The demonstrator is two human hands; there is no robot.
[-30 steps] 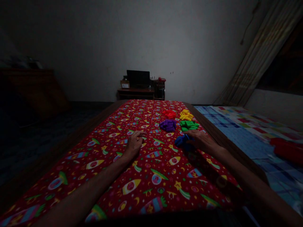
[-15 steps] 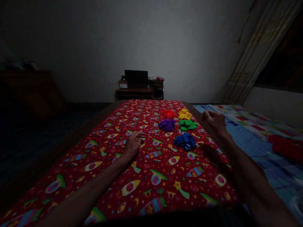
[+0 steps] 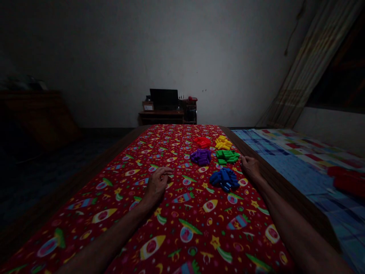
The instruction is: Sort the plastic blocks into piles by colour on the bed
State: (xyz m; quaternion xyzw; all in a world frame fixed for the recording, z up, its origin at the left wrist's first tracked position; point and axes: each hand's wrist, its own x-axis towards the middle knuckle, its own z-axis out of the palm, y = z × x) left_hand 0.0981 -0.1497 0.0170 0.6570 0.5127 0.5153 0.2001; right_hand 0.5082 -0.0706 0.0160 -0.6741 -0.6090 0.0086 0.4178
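My left hand [image 3: 157, 182] rests on the red patterned cloth [image 3: 182, 205], fingers loosely stretched out, holding nothing. My right hand [image 3: 250, 167] is low at the cloth's right edge, just right of a pile of green pieces [image 3: 226, 156]. Its fingers are bent together, and whatever they may hold is too dark and small to make out. A heap of small blue cylinder-like pieces [image 3: 224, 179] lies nearer to me. Purple pieces [image 3: 201, 156] sit left of the green ones. Behind these are a red pile [image 3: 202, 142] and a yellow pile [image 3: 223, 142].
The cloth covers a long table with a brown wooden edge [image 3: 265, 163]. At right is a surface with a blue checked cover [image 3: 293, 167] and a red cloth item [image 3: 348, 180]. A desk with a dark monitor [image 3: 164, 99] stands by the far wall; a wooden cabinet [image 3: 37, 118] is at left.
My right hand has come down and inward from beyond the table's right edge to beside the green pile. My left hand has stayed almost still. The view has tilted slightly.
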